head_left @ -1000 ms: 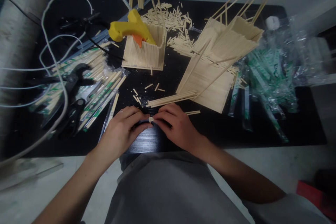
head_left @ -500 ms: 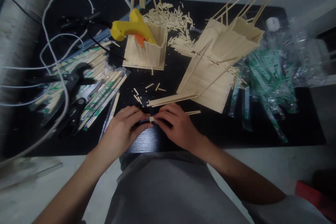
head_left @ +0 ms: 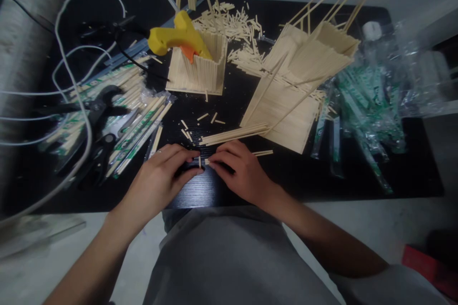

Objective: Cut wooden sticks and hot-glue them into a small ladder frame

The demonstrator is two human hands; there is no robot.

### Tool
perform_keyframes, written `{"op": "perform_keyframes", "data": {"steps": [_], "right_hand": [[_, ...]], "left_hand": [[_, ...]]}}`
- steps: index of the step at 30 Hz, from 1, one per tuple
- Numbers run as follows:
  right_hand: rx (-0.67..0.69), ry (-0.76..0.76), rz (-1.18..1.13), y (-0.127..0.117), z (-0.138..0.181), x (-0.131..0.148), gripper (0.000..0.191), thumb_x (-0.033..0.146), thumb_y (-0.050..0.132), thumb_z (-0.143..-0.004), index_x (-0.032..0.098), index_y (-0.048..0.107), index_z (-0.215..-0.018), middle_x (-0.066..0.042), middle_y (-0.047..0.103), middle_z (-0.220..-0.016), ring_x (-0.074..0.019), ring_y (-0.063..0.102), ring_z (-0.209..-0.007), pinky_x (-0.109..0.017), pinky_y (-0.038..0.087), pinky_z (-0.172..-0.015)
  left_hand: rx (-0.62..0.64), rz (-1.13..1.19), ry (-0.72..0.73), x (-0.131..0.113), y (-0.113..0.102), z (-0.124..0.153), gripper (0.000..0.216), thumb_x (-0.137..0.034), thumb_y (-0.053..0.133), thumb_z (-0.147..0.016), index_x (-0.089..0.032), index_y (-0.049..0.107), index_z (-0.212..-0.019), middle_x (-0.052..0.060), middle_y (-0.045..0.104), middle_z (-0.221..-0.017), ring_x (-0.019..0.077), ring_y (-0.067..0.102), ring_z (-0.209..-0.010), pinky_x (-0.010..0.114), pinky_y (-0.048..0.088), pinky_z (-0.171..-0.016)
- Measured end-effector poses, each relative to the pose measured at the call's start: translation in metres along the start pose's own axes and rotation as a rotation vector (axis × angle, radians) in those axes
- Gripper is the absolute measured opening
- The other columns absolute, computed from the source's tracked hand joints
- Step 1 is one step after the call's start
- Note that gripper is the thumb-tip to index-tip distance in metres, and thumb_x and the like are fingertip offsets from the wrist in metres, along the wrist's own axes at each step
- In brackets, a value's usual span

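Both my hands rest on the black table point(head_left: 322, 176) near its front edge, fingertips almost meeting. My right hand point(head_left: 240, 172) is closed in a pinch on a thin wooden stick point(head_left: 264, 153); one end shows at its fingertips, the other pokes out past its knuckles. My left hand point(head_left: 161, 177) is curled, its fingertips pinched at a short cut piece of stick point(head_left: 199, 162) just left of the stick's end. A loose bundle of long sticks point(head_left: 236, 134) lies just beyond my hands.
A yellow glue gun point(head_left: 175, 38) rests on a small stick box point(head_left: 200, 74). A larger stick panel structure point(head_left: 293, 90) stands at right. Wrapped chopsticks point(head_left: 139, 121), black pliers point(head_left: 102, 105), a white cable point(head_left: 84, 119), green wrappers point(head_left: 365, 100) and cut stick bits point(head_left: 232, 21) lie around.
My left hand has drawn slightly to the left, and a short piece now sits apart from the end of the stick. The right hand has stayed put.
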State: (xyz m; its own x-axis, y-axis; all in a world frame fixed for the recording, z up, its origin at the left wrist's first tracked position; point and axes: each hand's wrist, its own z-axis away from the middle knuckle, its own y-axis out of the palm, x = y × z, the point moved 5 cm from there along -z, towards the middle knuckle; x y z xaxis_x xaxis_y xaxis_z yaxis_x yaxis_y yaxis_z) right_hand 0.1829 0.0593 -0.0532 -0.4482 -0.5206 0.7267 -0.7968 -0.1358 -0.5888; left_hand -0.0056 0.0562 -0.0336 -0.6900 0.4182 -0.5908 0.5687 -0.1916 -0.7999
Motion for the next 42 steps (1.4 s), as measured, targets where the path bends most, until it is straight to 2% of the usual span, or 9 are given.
{"op": "perform_keyframes", "data": {"steps": [3, 9, 24, 35, 42], "right_hand": [[-0.003, -0.005, -0.001, -0.001, 0.000, 0.001, 0.007, 0.016, 0.069, -0.100, 0.016, 0.075, -0.098, -0.008, 0.072, -0.096, -0.0223, 0.066, -0.096, -0.038, 0.056, -0.090], [0.003, -0.004, -0.004, 0.000, 0.000, 0.000, 0.008, 0.017, 0.068, -0.101, 0.017, 0.075, -0.098, -0.008, 0.072, -0.096, -0.0220, 0.067, -0.096, -0.038, 0.056, -0.090], [0.027, -0.006, 0.012, -0.001, -0.001, 0.001, 0.011, 0.017, 0.065, -0.102, 0.019, 0.073, -0.094, -0.008, 0.071, -0.095, -0.0220, 0.066, -0.095, -0.038, 0.054, -0.090], [0.011, -0.014, 0.002, -0.001, -0.001, 0.000, 0.012, 0.018, 0.067, -0.102, 0.019, 0.074, -0.092, -0.007, 0.071, -0.095, -0.0218, 0.066, -0.095, -0.038, 0.055, -0.089], [0.014, -0.017, 0.014, -0.002, -0.002, 0.002, 0.012, 0.016, 0.066, -0.101, 0.018, 0.073, -0.092, -0.008, 0.071, -0.094, -0.0220, 0.066, -0.094, -0.037, 0.055, -0.088]], "left_hand": [[0.012, 0.000, 0.015, -0.002, -0.002, -0.002, 0.033, -0.043, 0.067, -0.100, -0.016, 0.071, -0.118, 0.007, 0.073, -0.105, 0.0221, 0.071, -0.099, 0.036, 0.055, -0.090], [0.049, 0.003, 0.034, -0.001, -0.003, -0.002, 0.026, -0.039, 0.067, -0.100, -0.018, 0.072, -0.115, 0.006, 0.075, -0.108, 0.0215, 0.072, -0.100, 0.034, 0.056, -0.090], [-0.049, 0.029, 0.069, -0.004, 0.008, -0.003, 0.016, -0.032, 0.071, -0.098, -0.018, 0.069, -0.105, 0.005, 0.074, -0.098, 0.0209, 0.072, -0.093, 0.035, 0.057, -0.083], [-0.048, 0.071, 0.072, -0.007, 0.008, -0.007, 0.011, -0.027, 0.072, -0.097, -0.017, 0.069, -0.101, 0.004, 0.074, -0.093, 0.0195, 0.072, -0.089, 0.034, 0.058, -0.080], [-0.039, 0.128, 0.016, -0.003, 0.009, -0.005, 0.010, -0.028, 0.072, -0.097, -0.019, 0.071, -0.099, 0.004, 0.075, -0.091, 0.0203, 0.072, -0.088, 0.036, 0.058, -0.083]]}}
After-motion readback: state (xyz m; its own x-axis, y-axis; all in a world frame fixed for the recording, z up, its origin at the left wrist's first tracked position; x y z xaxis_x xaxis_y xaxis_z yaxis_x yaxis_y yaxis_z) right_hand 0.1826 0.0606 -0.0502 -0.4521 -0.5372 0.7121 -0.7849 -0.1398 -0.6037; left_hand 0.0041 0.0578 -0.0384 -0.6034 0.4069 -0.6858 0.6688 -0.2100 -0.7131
